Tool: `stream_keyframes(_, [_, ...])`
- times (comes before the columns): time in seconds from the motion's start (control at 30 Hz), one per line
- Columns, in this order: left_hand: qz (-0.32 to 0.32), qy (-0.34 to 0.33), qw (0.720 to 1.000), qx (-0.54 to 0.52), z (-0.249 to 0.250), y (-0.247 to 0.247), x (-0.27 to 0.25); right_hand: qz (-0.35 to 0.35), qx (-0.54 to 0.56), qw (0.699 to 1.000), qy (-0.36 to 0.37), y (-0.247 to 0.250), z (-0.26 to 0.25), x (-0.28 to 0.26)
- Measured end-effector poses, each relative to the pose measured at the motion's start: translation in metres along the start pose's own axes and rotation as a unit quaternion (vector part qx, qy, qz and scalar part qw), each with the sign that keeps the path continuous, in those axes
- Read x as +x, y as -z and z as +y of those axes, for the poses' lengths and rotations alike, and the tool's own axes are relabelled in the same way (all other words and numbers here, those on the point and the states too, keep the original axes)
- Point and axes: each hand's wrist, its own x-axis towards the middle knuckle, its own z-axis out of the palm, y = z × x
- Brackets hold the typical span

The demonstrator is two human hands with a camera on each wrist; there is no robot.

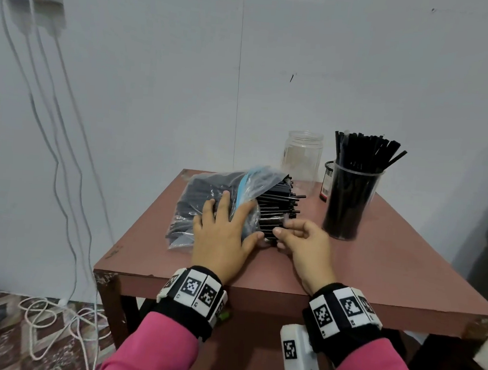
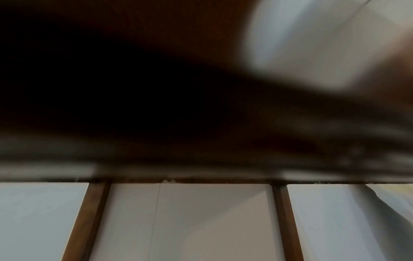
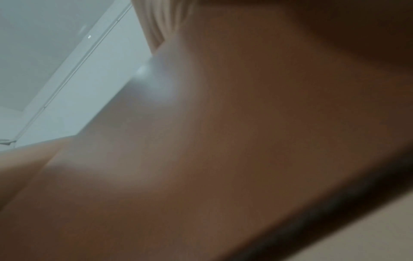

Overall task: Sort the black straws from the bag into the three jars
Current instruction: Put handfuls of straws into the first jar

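The right hand (image 1: pixel 302 242) has its thumb and fingers curled together at the open end of the straws (image 1: pixel 278 214), pinching the ends of the lowest few where they stick out of the bag (image 1: pixel 221 194). The left hand (image 1: pixel 223 232) lies flat on top of the bag with its fingers straight and spread, pressing the plastic down, its thumb reaching toward the right hand's fingertips; the two hands almost touch.

The bag is clear plastic with a blue strip near its mouth, lying on its side on the table (image 1: pixel 376 271). It is packed with black straws, and the bundle's ends point out of the mouth toward the jars. How many straws are in it cannot be counted.

Three containers stand just beyond and to the right of the bag's mouth. The nearest, a clear jar (image 1: pixel 349 204), is right beside the right hand and is filled with a fan of upright black straws, too many to count. Behind it, partly hidden, is a black mesh holder (image 1: pixel 328 177) with a white and red label showing a barcode; its print is too small to read. Next to that, straight behind the bag's mouth, stands a clear jar (image 1: pixel 301 160) with nothing visible inside.

Both wrist views are blurred and dark and show neither fingers nor straws.
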Motion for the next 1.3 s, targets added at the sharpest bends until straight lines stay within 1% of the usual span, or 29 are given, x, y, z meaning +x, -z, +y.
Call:
stream_keyframes(0.07, [0.008, -0.018, 1.0, -0.01, -0.001, -0.002, 0.004, 0.033, 0.021, 0.999, 0.004, -0.001, 0.001, 0.0])
stream_keyframes(0.13, [0.016, -0.035, 0.999, -0.02, -0.001, -0.005, 0.005, 0.048, 0.029, 0.998, 0.012, -0.002, 0.002, 0.001])
stream_keyframes(0.2, [0.015, -0.044, 0.998, -0.031, -0.002, -0.007, 0.007, 0.035, 0.012, 0.999, 0.014, -0.004, 0.001, 0.003])
stream_keyframes(0.27, [-0.01, -0.057, 0.998, -0.028, -0.004, -0.007, 0.007, 0.01, -0.007, 1.0, 0.004, -0.006, 0.001, 0.005])
stream_keyframes(0.3, [-0.024, -0.067, 0.997, -0.021, -0.004, -0.005, 0.007, 0.006, -0.007, 1.0, -0.004, -0.008, 0.0, 0.007])
stream_keyframes(0.37, [-0.043, -0.084, 0.996, -0.005, -0.005, -0.006, 0.007, 0.019, 0.0, 1.0, -0.014, -0.01, 0.001, 0.009])
stream_keyframes(0.5, [-0.023, -0.061, 0.997, -0.03, -0.005, -0.009, 0.007, 0.07, 0.021, 0.997, -0.001, -0.009, 0.002, 0.008])
stream_keyframes(0.57, [-0.029, -0.052, 0.998, -0.002, -0.005, -0.011, 0.007, 0.092, 0.028, 0.995, 0.015, -0.006, 0.002, 0.006])
stream_keyframes(0.63, [-0.02, -0.049, 0.998, 0.017, -0.006, -0.013, 0.008, 0.111, 0.045, 0.993, 0.021, -0.004, 0.002, 0.006])
stream_keyframes(0.7, [-0.006, -0.05, 0.999, 0.019, -0.006, -0.014, 0.007, 0.098, 0.065, 0.993, 0.012, -0.004, 0.001, 0.007])
stream_keyframes(0.77, [0.003, -0.053, 0.998, 0.015, -0.007, -0.015, 0.008, 0.058, 0.053, 0.997, 0.007, -0.006, 0.0, 0.008])
stream_keyframes(0.8, [0.005, -0.051, 0.999, 0.016, -0.007, -0.016, 0.008, 0.049, 0.043, 0.998, 0.006, -0.007, 0.0, 0.008])
stream_keyframes(0.83, [0.01, -0.048, 0.999, 0.017, -0.007, -0.016, 0.008, 0.052, 0.037, 0.998, 0.006, -0.007, 0.0, 0.008])
stream_keyframes(0.9, [0.029, -0.041, 0.999, 0.017, -0.007, -0.016, 0.007, 0.081, 0.041, 0.996, 0.007, -0.006, 0.002, 0.008])
stream_keyframes(1.0, [0.03, -0.032, 0.999, 0.015, -0.007, -0.019, 0.007, 0.113, 0.078, 0.991, 0.012, -0.004, 0.002, 0.009])
stream_keyframes(1.07, [0.028, -0.036, 0.999, 0.02, -0.008, -0.02, 0.008, 0.102, 0.096, 0.99, 0.006, -0.004, -0.001, 0.009])
stream_keyframes(1.13, [0.029, -0.039, 0.999, 0.022, -0.008, -0.021, 0.007, 0.072, 0.084, 0.994, 0.0, -0.006, -0.002, 0.009])
stream_keyframes(1.17, [0.03, -0.04, 0.999, 0.019, -0.008, -0.021, 0.007, 0.068, 0.078, 0.995, 0.0, -0.006, -0.002, 0.009])
stream_keyframes(1.23, [0.03, -0.038, 0.999, 0.014, -0.007, -0.02, 0.007, 0.098, 0.08, 0.992, 0.0, -0.005, 0.0, 0.01])
stream_keyframes(1.3, [0.029, -0.036, 0.999, 0.014, -0.007, -0.019, 0.007, 0.147, 0.088, 0.985, -0.006, -0.003, 0.002, 0.012])
